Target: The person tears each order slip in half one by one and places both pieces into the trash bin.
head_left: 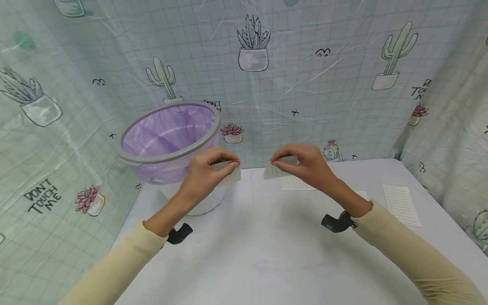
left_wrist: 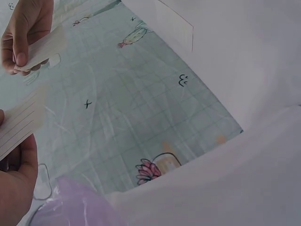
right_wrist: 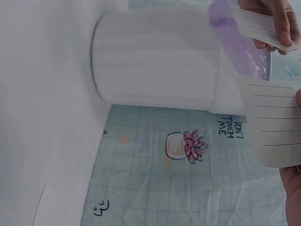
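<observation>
Thumb and fingers of your left hand (head_left: 200,173) are meeting in a pinch, gripping the left piece (left_wrist: 21,125) of lined paper near its upper edge. Your right hand (head_left: 309,165) is pinching the right piece (right_wrist: 270,129) in much the same way, so neither hand is leaving much gap between thumb and fingers. Both pieces are hanging in the air above the table (head_left: 248,254), near each other but apart, with the left one close to the bin (right_wrist: 155,61).

You are handling something very light and thin, probably stiff enough to be holding its own shape yet likely to be bending, creasing or tearing under a sharp pull. It should not be slipping much, so a gentle pinch at an edge or corner, thumb on one face and fingers on the other, should be serving you well.

Farther out, the bin is standing on your left, with a purple liner (head_left: 167,131) covering its inside and a grey rim (head_left: 167,156) circling its top. One lined sheet (head_left: 295,184) is lying partly hidden by your right hand, and another sheet (head_left: 402,205) is lying toward the table's right edge. Beyond, a patterned cloth (head_left: 289,84) is hanging.
</observation>
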Tool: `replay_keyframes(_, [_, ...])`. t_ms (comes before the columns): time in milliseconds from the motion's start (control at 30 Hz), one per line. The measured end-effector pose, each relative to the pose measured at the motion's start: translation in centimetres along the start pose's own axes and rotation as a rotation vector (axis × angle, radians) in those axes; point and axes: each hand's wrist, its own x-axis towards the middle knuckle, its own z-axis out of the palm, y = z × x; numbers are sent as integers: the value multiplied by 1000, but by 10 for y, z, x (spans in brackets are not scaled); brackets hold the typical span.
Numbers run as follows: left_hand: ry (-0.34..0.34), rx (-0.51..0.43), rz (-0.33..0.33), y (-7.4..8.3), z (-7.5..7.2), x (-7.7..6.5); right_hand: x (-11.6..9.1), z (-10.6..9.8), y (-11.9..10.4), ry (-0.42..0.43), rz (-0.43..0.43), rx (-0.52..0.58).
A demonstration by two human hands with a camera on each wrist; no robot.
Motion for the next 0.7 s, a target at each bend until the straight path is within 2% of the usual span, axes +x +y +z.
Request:
replay_keyframes(267, [16, 27, 65, 0, -10, 4, 7, 2, -5, 11, -15, 0])
replay_keyframes(500, [17, 57, 73, 2, -19, 5, 14, 3, -11, 12, -19, 12])
replay_keyframes(700, [12, 95, 72, 4, -27, 5, 20, 6, -14, 17, -59, 48])
